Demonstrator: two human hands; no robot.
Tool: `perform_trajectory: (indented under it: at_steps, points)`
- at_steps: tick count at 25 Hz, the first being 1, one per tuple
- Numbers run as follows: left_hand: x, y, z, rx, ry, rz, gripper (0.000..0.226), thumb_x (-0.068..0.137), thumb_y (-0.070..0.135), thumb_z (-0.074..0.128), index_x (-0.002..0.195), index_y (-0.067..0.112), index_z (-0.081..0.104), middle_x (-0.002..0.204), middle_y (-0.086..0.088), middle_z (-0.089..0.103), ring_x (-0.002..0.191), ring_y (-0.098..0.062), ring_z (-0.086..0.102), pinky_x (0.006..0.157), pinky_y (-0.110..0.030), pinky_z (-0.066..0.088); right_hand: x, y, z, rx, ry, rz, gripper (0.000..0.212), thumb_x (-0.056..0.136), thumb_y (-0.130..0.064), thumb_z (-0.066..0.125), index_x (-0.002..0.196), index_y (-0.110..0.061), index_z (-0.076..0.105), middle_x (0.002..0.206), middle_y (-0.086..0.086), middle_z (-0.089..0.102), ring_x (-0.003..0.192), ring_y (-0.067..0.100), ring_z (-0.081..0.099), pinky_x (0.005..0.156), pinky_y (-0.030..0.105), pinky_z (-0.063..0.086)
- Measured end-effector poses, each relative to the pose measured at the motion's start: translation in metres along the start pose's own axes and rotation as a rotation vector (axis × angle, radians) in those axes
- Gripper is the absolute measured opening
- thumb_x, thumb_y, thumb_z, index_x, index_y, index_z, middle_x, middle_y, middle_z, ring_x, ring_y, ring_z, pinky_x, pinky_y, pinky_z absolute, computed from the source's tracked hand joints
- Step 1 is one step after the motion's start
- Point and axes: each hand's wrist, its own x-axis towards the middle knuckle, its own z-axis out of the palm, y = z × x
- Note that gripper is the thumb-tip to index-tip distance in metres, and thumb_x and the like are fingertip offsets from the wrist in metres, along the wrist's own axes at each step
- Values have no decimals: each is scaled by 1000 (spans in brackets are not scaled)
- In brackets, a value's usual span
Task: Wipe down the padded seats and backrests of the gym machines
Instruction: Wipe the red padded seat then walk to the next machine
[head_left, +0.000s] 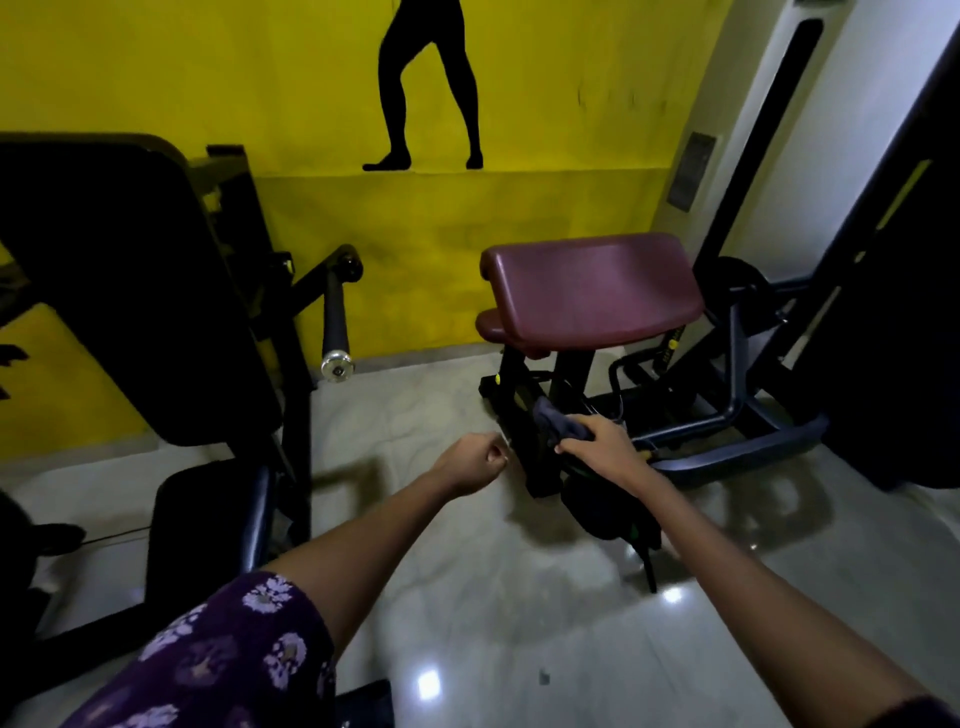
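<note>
Right hand (597, 441), low and right of centre in the frame: its fingers are curled over a dark grey cloth (558, 418), and the bunched cloth pokes out past the knuckles toward the upper left. Hand and cloth sit down on the black lower frame (530, 441) of the machine, right at its base, and just below the wrist there's a small black pad (602, 506), partly hidden by the forearm.

Left hand (475, 460), just left of centre, is balled into a loose fist with the fingers tucked in; nothing can be seen in it. It hangs in the air over the floor, near the right hand but not touching it, and apart from the cloth.

Move outward and up: the maroon padded rest (597, 291) stands well above the cloth hand, right of centre, tilted, with a smaller maroon pad (493, 327) peeking out under its left edge. No hand touches either one.

Over on the left edge, a big black backrest pad (119, 291) leans on its frame, with a black seat pad (208, 525) below it at the lower left. A chrome-tipped bar (335, 322) sticks out between the two machines.

Behind it all, a yellow wall (545, 104) with a black silhouette of legs (426, 88) at the top centre. The floor (467, 597) is glossy and pale, catching light spots. A purple floral sleeve (223, 660) fills the bottom left corner.
</note>
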Motion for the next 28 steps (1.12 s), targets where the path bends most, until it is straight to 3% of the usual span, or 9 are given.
perform_trajectory:
  at_steps: [6, 9, 14, 17, 21, 28]
  points:
    - [133, -9, 0, -45, 86, -37, 22, 92, 17, 54, 108, 3, 62, 108, -14, 67, 101, -27, 61, 83, -33, 47, 109, 29, -26, -46, 9, -40, 48, 80, -21, 71, 127, -16, 60, 121, 8, 58, 114, 24, 54, 94, 34, 43]
    - [202, -10, -7, -95, 117, -71, 22, 92, 17, 54, 108, 4, 61, 108, -12, 66, 99, -25, 61, 82, -32, 47, 183, 40, -58, -135, 1, -16, 52, 80, -23, 71, 130, -16, 57, 124, 8, 53, 113, 24, 53, 94, 32, 42]
    - [295, -22, -29, -158, 231, -143, 21, 91, 19, 54, 107, 8, 61, 108, -8, 65, 98, -25, 61, 81, -34, 49, 281, 40, -93, -273, 140, -101, 56, 82, -31, 69, 135, -22, 52, 131, 4, 45, 119, 28, 45, 94, 38, 44]
    - [344, -30, -36, -134, 270, -174, 24, 92, 19, 53, 112, 9, 58, 114, -8, 61, 104, -25, 58, 86, -35, 47, 332, 41, -96, -486, 194, -204, 59, 86, -37, 63, 141, -25, 44, 137, 4, 38, 119, 29, 38, 88, 39, 45]
    - [403, -40, -44, -102, 416, -228, 29, 93, 18, 52, 120, 6, 52, 121, -12, 52, 111, -27, 51, 89, -34, 41, 407, 46, -99, -570, 183, -295, 61, 87, -42, 59, 142, -26, 40, 139, 5, 36, 118, 30, 37, 85, 40, 47]
    - [484, -60, -63, -100, 646, -342, 39, 96, 16, 47, 133, 5, 43, 137, -12, 43, 127, -29, 41, 102, -40, 35, 508, 31, -119, -659, 230, -348, 64, 89, -48, 54, 145, -25, 33, 149, 8, 26, 125, 33, 32, 93, 42, 40]
